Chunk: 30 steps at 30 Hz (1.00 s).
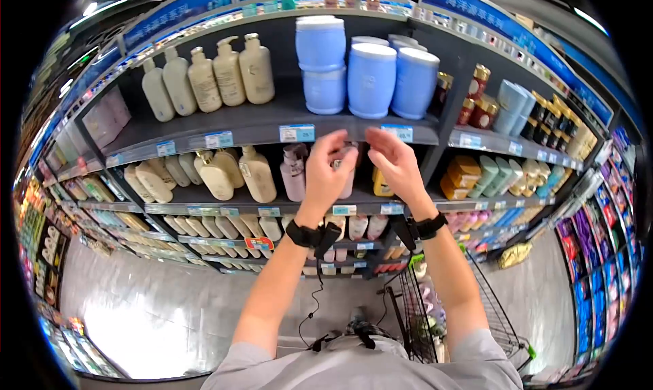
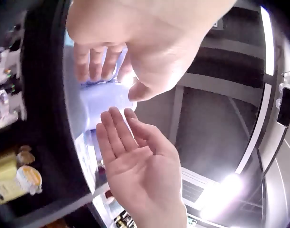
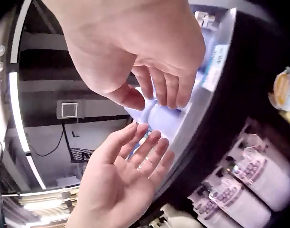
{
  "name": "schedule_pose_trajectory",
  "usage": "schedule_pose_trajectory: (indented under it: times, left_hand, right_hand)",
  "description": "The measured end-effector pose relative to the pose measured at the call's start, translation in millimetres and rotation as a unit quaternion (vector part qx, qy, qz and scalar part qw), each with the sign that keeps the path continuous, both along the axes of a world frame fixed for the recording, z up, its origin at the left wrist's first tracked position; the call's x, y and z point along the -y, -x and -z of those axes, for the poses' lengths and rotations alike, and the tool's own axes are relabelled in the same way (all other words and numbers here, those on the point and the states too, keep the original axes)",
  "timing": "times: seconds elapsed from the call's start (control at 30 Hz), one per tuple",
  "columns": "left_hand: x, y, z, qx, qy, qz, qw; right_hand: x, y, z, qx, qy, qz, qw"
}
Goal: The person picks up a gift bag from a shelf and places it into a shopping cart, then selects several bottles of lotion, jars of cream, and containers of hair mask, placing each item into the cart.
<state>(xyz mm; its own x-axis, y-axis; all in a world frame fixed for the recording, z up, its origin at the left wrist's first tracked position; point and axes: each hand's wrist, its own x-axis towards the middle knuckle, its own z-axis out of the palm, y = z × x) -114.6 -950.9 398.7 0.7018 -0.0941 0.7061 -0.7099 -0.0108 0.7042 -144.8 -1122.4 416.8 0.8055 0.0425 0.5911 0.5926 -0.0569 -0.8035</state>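
Both hands are raised before the shelves, apart, with palms turned inward and fingers loosely bent. The left hand (image 1: 330, 173) holds nothing and hides part of the purple pump bottles (image 1: 294, 173). Across a small gap, the right hand (image 1: 396, 164) is also bare, in front of a yellow container (image 1: 381, 184). Blue tubs with white lids (image 1: 371, 82) stand on the shelf above. In the left wrist view, the left hand (image 2: 140, 42) is above the right hand (image 2: 142, 173); in the right wrist view, the right hand (image 3: 135, 52) is above the left hand (image 3: 123, 178).
Cream pump bottles (image 1: 257, 70) stand left of the tubs, with price tags (image 1: 297, 133) along the shelf edge. Dark red jars (image 1: 483, 111) are on the right. A wire shopping cart (image 1: 484, 301) is beside the person, at the right. Packed shelves (image 1: 598, 254) line the far right.
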Motion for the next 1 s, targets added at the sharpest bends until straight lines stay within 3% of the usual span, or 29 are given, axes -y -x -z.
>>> schedule_pose_trajectory:
  times: [0.23, 0.3, 0.37, 0.47, 0.53, 0.67, 0.77, 0.8, 0.87, 1.0]
  left_hand:
    - [-22.5, -63.0, -91.8, 0.094, 0.039, -0.176, 0.979]
    - [-25.5, -84.0, -108.6, 0.104, 0.035, -0.194, 0.975]
    - [-26.3, -105.1, -120.8, 0.06, 0.023, -0.194, 0.979]
    - [-21.5, -132.7, -127.0, 0.054, 0.037, -0.165, 0.984]
    - [-18.0, -140.4, -130.3, 0.044, 0.054, -0.126, 0.99]
    - [-8.2, -133.6, -127.4, 0.042, 0.038, -0.113, 0.992]
    - [-2.4, -128.1, -116.6, 0.152, 0.037, -0.253, 0.955]
    - [-2.4, -123.1, -114.7, 0.154, 0.038, -0.25, 0.955]
    - [-2.3, -111.4, -108.0, 0.162, 0.133, -0.149, 0.966]
    - [-7.5, -58.3, -102.2, 0.163, 0.146, -0.112, 0.969]
  right_hand:
    - [-36.3, -63.6, -78.5, 0.096, 0.016, -0.051, 0.994]
    - [-40.8, -85.2, -89.0, 0.155, 0.06, 0.027, 0.986]
    - [-42.8, -101.0, -96.2, 0.145, 0.049, 0.021, 0.988]
    - [-48.2, -121.8, -99.7, 0.147, 0.02, 0.023, 0.989]
    - [-49.3, -115.9, -106.8, 0.052, 0.004, -0.02, 0.998]
    - [-49.5, -116.3, -101.6, 0.059, -0.007, -0.015, 0.998]
    - [-52.3, -113.7, -94.2, 0.101, -0.057, -0.051, 0.992]
    - [-53.2, -108.3, -93.4, 0.124, -0.075, -0.073, 0.987]
    - [-51.3, -91.9, -86.3, 0.135, -0.065, -0.067, 0.986]
    - [-54.5, -43.6, -76.0, 0.171, -0.058, -0.04, 0.983]
